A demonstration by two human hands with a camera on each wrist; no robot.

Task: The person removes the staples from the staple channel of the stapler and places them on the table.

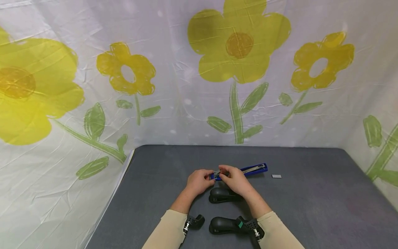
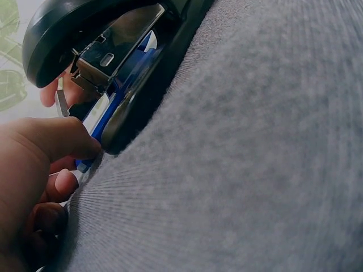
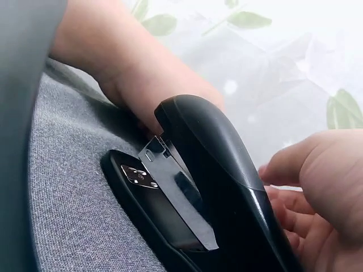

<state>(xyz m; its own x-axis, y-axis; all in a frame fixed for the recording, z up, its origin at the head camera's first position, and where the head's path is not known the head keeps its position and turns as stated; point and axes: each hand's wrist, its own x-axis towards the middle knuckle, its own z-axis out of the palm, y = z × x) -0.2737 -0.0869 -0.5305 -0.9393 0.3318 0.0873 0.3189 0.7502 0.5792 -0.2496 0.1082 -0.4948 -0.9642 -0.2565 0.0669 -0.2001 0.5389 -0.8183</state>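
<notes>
A blue stapler (image 1: 257, 168) lies folded open on the table, its metal inside showing. My left hand (image 1: 198, 181) pinches its near-left end between thumb and fingers. Over the stapler's left part, my right hand (image 1: 235, 178) has its fingers bent, thumb and forefinger close together. The left wrist view shows a small grey metal piece (image 2: 61, 103) at the right fingertips; whether it is loose or part of the stapler is unclear. Just in front of the hands sits a black stapler (image 1: 221, 195), which partly blocks both wrist views. The right hand covers the blue stapler's middle.
A second black stapler (image 1: 222, 226) lies nearer me, between the forearms, partly under the right wrist's camera mount. To the right of the blue stapler is a small grey staple strip (image 1: 276, 176). Beyond the grey table (image 1: 311, 207) hangs a flower-printed cloth (image 1: 174, 114).
</notes>
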